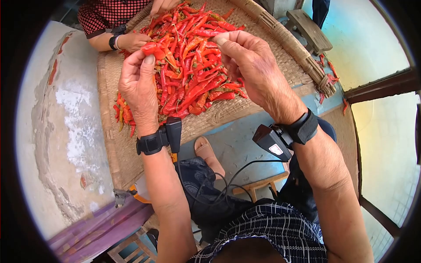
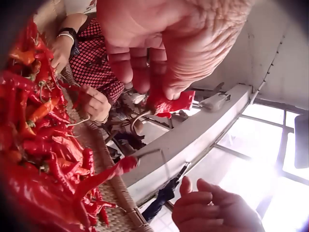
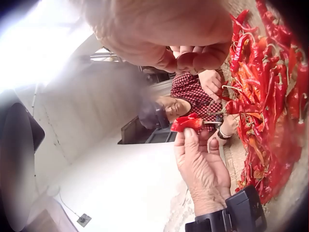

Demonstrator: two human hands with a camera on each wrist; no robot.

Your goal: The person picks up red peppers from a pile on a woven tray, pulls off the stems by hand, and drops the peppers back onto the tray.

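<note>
Grip: left hand [image 1: 138, 85] pinches chili [image 1: 152, 48]; right hand [image 1: 252, 65] curled, hold unclear; both above tray [image 1: 289, 44], inside rim

Red chillies [image 1: 193, 65] (some orange), tan woven tray [image 1: 117, 147], red-blk dotted sleeve [image 1: 105, 15], navy plaid shirt [image 1: 272, 232]

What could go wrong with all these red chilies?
The left hand pinches a red chili with no glove, so its juice might sting skin or eyes. The chili pile spreads toward the edge of the woven tray. More could slip off, since stray chilies already lie beyond it.
</note>
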